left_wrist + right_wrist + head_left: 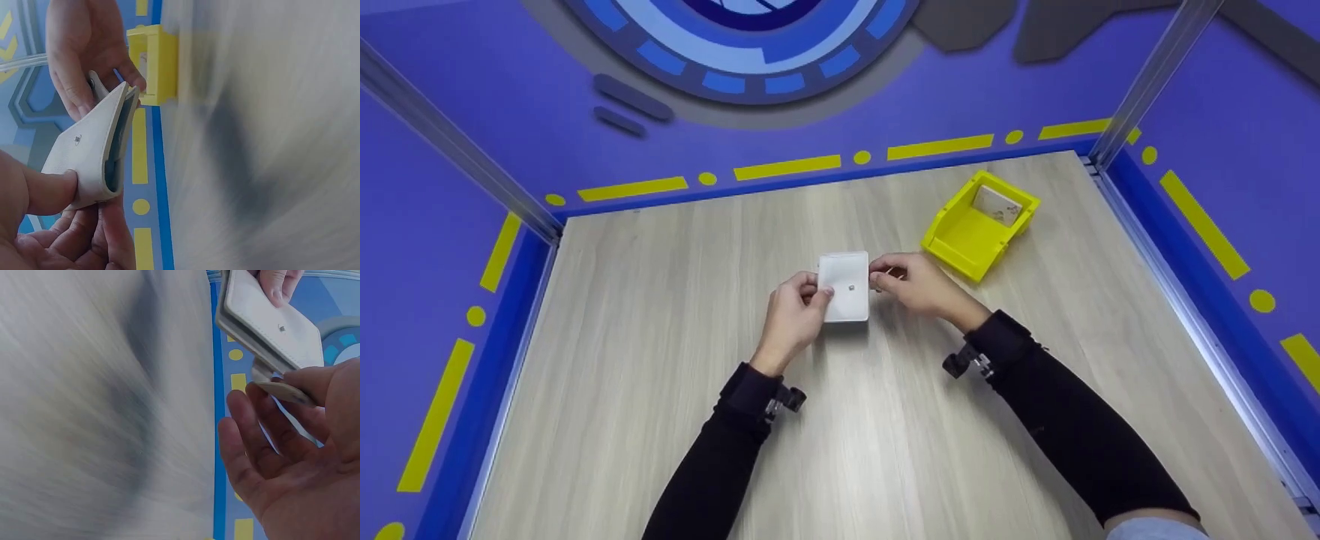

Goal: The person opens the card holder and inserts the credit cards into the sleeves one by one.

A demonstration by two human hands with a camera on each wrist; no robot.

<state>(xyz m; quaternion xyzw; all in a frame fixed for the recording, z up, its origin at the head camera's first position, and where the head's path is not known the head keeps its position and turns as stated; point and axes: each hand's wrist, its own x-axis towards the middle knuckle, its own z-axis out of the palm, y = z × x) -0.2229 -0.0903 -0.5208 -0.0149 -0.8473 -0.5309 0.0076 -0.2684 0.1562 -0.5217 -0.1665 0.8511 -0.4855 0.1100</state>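
Observation:
A white wallet is held up over the table, with a small metal stud on its upper face. My left hand grips its left edge, thumb on top and fingers beneath. From the wallet's right side sticks out a short closure strap, which my right hand pinches between thumb and fingers. In the left wrist view the wallet is folded, its two halves slightly apart, and a darker inside shows between them. The strap is swung away from the stud.
A yellow bin stands on the wooden table at the back right, beyond my right hand. Inside it leans a pale flat piece with small printed marks. Blue panels with yellow markings border the table at the back and both sides.

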